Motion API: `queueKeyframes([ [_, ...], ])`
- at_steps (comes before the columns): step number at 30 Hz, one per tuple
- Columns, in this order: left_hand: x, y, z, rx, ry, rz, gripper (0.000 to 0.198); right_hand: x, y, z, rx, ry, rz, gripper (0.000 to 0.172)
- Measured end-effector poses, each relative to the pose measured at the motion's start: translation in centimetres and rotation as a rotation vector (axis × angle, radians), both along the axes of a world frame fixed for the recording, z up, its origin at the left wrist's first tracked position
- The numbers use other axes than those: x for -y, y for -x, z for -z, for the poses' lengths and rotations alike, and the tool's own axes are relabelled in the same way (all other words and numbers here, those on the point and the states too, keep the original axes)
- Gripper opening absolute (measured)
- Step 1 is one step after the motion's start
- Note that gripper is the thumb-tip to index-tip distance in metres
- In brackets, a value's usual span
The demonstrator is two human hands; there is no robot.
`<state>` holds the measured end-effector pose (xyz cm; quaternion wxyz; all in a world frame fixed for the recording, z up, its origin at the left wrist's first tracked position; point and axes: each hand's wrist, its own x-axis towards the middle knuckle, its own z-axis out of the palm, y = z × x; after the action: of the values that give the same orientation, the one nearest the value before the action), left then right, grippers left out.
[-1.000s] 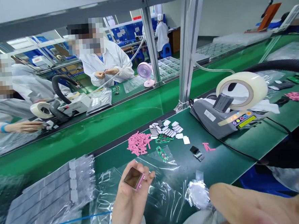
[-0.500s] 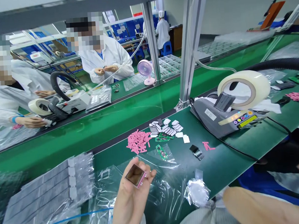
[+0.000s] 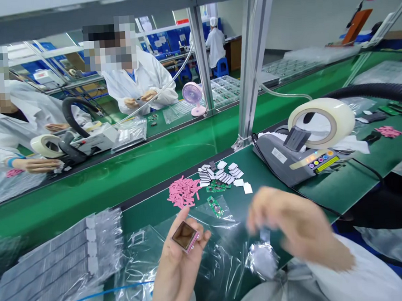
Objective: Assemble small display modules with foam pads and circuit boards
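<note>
My left hand (image 3: pixel 180 256), palm up, grips a small square display module (image 3: pixel 184 236) with a dark glossy face and a pink edge. Its thumb lies along one side and the fingers curl behind the other. Smeared by motion, my right hand (image 3: pixel 290 222) hangs over the front of the bench, right of a round silver foil piece (image 3: pixel 262 259); its fingertips are too blurred to read. Beyond my left hand lie a heap of pink strips (image 3: pixel 184 191), white square pieces (image 3: pixel 239 182) and small green circuit boards (image 3: pixel 214 206) on clear plastic.
A grey tape dispenser (image 3: pixel 283 157) with a large tape roll (image 3: pixel 347 119) stands at the right, its black cable crossing the bench. Stacked plastic-wrapped sheets (image 3: pixel 58 263) lie at the left. An upright metal post (image 3: pixel 250 70) rises behind. Co-workers (image 3: pixel 142 81) sit across the line.
My right hand has come up from the lower right over the bench, now covering where a dark film piece and a few pink strips lay. My left hand still holds the module, nearly unmoved.
</note>
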<state>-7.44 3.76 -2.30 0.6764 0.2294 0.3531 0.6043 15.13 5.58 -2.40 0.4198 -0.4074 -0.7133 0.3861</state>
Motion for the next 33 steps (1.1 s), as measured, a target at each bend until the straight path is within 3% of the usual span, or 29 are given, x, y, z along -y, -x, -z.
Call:
queueKeyframes([
  [5, 0.4, -0.6, 0.1, 0.004, 0.062, 0.054, 0.044, -7.0, -1.4, 5.8, 0.424, 0.125, 0.201, 0.029],
  [9, 0.5, -1.3, 0.0, 0.005, 0.099, 0.103, 0.042, -8.7, -1.7, 8.6, 0.550, 0.179, 0.207, 0.024],
  [12, 0.6, -1.8, 0.0, 0.002, 0.103, 0.162, 0.041, -8.3, -1.8, 7.8, 0.482, 0.162, 0.160, 0.022],
  [21, 1.7, -4.6, 0.2, 0.233, 0.130, 0.466, 0.037, -2.0, -0.6, 0.8, -0.188, 0.034, -0.146, 0.039],
  [26, 2.0, -5.2, 0.4, 0.327, 0.032, 0.555, 0.040, 0.1, 1.2, 0.6, -0.435, 0.051, -0.242, 0.040],
  [33, 1.9, -5.0, -0.1, 0.344, -0.009, 0.488, 0.036, 0.7, 2.0, 1.3, -0.478, 0.123, -0.314, 0.033],
])
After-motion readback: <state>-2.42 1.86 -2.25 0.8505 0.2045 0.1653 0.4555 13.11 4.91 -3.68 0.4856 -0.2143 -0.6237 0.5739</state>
